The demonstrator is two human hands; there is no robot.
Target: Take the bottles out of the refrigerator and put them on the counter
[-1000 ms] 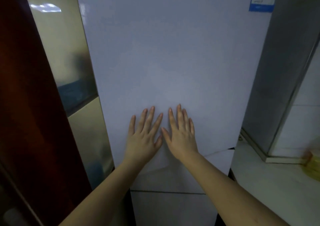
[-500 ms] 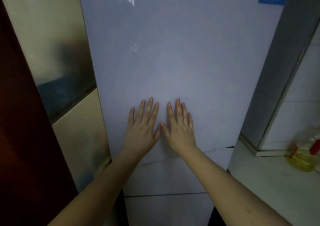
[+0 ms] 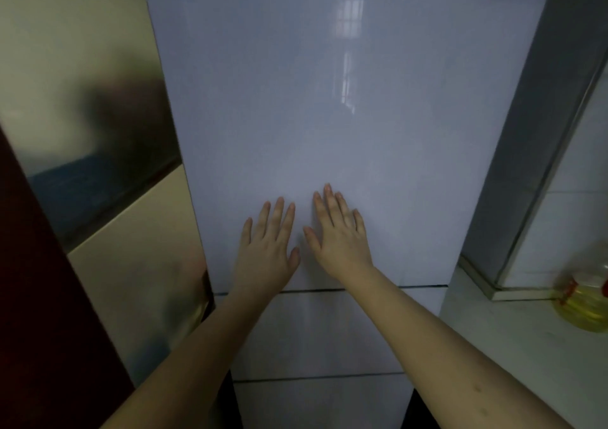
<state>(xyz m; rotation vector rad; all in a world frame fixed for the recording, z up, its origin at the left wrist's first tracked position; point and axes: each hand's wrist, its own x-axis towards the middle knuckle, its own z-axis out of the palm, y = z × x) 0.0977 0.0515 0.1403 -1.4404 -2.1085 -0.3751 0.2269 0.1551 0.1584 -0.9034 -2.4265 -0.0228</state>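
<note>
A tall white refrigerator door fills the middle of the view and is closed, so nothing inside shows. My left hand and my right hand lie flat against its lower part, side by side, fingers spread and pointing up, holding nothing. A seam just below my wrists separates this door from a lower white door. The white counter lies to the right of the refrigerator.
A yellow oil bottle with a red cap stands at the counter's far right edge. A grey pillar rises behind the counter. A glossy beige panel and a dark red surface flank the refrigerator on the left.
The view has tilted and shifted, bringing the oil bottle and more counter into sight. My hands stay flat on the door; the right one has spread slightly away from the left.
</note>
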